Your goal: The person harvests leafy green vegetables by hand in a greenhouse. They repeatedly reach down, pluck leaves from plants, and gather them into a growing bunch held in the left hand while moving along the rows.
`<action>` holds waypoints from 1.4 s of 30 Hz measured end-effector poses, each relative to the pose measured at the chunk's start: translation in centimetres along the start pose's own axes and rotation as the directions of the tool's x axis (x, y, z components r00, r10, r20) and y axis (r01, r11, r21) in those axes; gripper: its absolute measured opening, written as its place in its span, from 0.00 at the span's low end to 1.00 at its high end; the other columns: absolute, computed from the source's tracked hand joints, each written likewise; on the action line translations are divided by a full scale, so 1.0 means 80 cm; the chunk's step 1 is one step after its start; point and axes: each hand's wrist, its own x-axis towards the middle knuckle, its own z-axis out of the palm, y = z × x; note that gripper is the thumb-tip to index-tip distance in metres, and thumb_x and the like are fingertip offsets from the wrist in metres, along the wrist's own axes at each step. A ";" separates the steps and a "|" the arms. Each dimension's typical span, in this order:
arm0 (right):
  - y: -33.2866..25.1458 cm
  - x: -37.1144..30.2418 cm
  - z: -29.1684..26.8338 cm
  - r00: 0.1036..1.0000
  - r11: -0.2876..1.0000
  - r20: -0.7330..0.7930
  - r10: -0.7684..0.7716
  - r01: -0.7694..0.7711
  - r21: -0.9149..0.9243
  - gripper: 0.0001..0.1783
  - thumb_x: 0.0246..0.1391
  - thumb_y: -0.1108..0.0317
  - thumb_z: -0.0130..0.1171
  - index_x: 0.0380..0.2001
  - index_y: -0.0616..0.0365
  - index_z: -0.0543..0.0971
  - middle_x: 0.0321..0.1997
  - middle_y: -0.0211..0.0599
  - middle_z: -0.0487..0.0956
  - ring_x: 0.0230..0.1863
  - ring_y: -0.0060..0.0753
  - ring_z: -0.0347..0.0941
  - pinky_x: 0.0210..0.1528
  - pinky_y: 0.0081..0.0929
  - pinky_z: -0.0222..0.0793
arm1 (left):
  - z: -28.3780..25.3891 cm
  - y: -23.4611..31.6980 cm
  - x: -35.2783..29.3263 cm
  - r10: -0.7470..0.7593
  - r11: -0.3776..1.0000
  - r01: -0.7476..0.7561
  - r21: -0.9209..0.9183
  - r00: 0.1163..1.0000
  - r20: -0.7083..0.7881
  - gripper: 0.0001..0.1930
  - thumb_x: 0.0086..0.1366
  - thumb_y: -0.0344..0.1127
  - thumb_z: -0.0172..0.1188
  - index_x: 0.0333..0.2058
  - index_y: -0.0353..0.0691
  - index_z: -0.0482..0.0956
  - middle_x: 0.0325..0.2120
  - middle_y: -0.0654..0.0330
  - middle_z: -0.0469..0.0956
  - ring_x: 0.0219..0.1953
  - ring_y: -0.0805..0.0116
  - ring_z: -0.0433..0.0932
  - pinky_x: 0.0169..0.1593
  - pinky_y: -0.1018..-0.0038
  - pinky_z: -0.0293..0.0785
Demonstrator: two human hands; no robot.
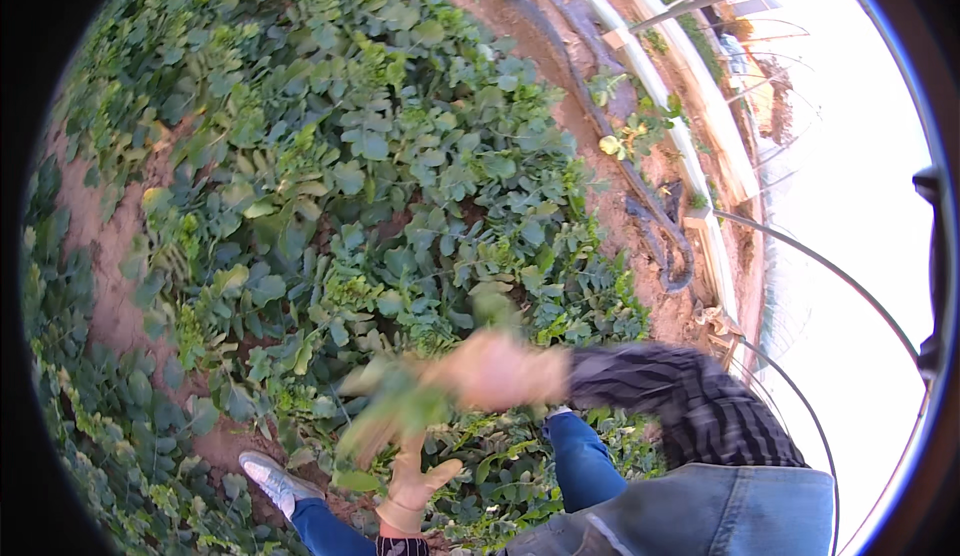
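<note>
My right hand wears a pale glove and is smeared by motion in front of my body. Its fingers look closed around a bunch of leafy greens, which is blurred along with it. Below the bunch is my left hand, also in a pale glove and much sharper. The left thumb stands out to the right, apart from the fingers. Those fingers point up toward the greens, which partly cover them, and I cannot tell whether they touch. Low leafy plants grow thickly around both hands.
My shoe is planted among the plants at lower left. Bare soil runs along the left. Dark hose or sheeting lies to the right, beside a pale rail. Curved hoops rise beyond it.
</note>
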 end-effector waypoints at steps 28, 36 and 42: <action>-0.134 0.055 -0.026 0.935 0.997 0.349 0.063 -0.048 -0.052 0.24 0.55 0.60 0.59 0.54 0.57 0.74 0.53 0.46 0.78 0.51 0.51 0.74 0.56 0.39 0.69 | -0.125 0.094 -0.092 0.163 0.986 -0.100 0.136 0.355 -0.921 0.20 0.59 0.29 0.62 0.51 0.38 0.73 0.45 0.54 0.79 0.43 0.62 0.80 0.50 0.69 0.74; -0.195 0.027 -0.102 0.959 0.951 0.178 0.220 -0.251 0.178 0.20 0.57 0.68 0.60 0.53 0.61 0.75 0.50 0.47 0.80 0.52 0.38 0.77 0.53 0.30 0.72 | -0.236 0.135 -0.158 0.290 0.944 -0.230 0.237 0.235 -0.928 0.20 0.57 0.26 0.61 0.50 0.39 0.76 0.42 0.52 0.80 0.42 0.61 0.81 0.49 0.70 0.77; -0.280 -0.077 -0.136 0.704 0.518 0.514 0.490 -0.710 0.478 0.19 0.58 0.69 0.61 0.53 0.60 0.76 0.49 0.35 0.80 0.49 0.26 0.75 0.53 0.24 0.72 | -0.305 0.041 -0.345 -0.419 0.588 -0.687 -0.428 0.193 -0.887 0.17 0.62 0.19 0.55 0.50 0.36 0.77 0.44 0.59 0.78 0.48 0.70 0.76 0.52 0.76 0.73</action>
